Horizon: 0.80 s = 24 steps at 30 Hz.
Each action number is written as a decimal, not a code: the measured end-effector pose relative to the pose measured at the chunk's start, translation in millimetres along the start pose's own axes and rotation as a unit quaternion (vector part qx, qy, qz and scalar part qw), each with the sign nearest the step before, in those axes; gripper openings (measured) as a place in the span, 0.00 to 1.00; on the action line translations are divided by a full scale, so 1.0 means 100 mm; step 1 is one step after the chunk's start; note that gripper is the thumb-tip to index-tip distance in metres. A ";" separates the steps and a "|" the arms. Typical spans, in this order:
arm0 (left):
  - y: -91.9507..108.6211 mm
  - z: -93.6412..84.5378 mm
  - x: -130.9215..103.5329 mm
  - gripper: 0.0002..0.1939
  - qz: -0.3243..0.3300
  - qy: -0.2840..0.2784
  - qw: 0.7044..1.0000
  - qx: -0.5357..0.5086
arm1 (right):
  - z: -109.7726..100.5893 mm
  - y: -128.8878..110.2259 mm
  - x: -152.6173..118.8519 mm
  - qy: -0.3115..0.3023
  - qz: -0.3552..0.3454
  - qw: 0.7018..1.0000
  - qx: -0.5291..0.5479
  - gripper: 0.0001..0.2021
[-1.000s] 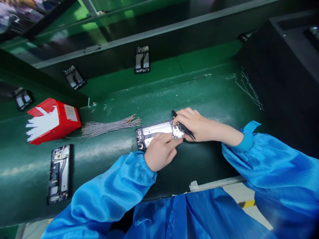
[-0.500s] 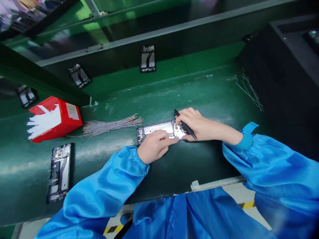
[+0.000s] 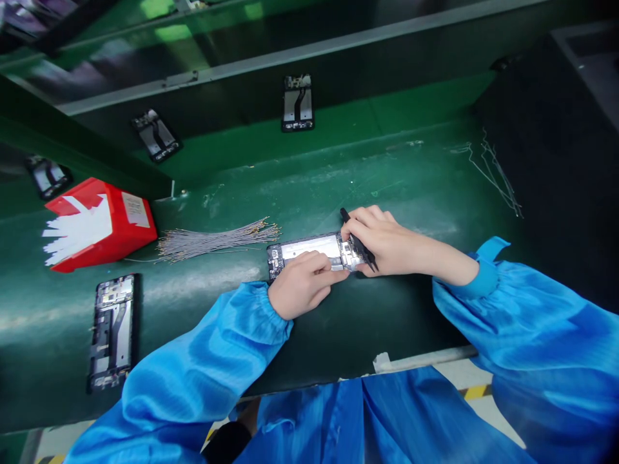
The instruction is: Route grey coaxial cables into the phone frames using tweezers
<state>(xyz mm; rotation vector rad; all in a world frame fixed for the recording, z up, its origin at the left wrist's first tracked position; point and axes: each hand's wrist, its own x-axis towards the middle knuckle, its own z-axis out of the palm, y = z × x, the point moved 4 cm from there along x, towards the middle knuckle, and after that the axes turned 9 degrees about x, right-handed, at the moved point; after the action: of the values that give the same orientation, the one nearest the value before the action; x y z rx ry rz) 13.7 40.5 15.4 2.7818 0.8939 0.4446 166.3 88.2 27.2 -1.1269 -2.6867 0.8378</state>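
Observation:
An opened phone (image 3: 309, 247) lies lengthwise on the green bench, its silvery inside and circuit board facing up. Over its lower edge rests my left hand (image 3: 302, 283), the index finger stretched along the edge towards the board and the other fingers curled on the phone. Black tweezers (image 3: 356, 241) are held in my right hand (image 3: 387, 240), which is closed at the phone's right end. The tweezers' tips point down and to the right, beside my thumb. My right fingertips touch the board end, and partly hide it.
A bundle of thin grey cables (image 3: 217, 240) lies left of the phone. Beyond it stands a red box (image 3: 130, 222) with white paper strips. Another opened phone (image 3: 113, 332) lies at the left front, several more at the back. Loose wires (image 3: 498, 174) lie near a black box (image 3: 546, 142).
The view has shifted slightly. Both hands stay at the phone in nearly the same pose, and the tweezers remain in my right hand.

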 end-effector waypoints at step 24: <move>-0.04 -0.02 0.03 0.13 -0.045 0.015 0.994 -0.101 | 0.04 -0.06 0.16 -0.035 0.008 0.999 -0.032 0.18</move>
<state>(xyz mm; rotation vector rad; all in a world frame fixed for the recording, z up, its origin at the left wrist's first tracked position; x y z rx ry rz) 13.4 45.5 16.6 2.5485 0.9207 0.5306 150.2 94.2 25.4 -1.1538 -2.7841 0.8120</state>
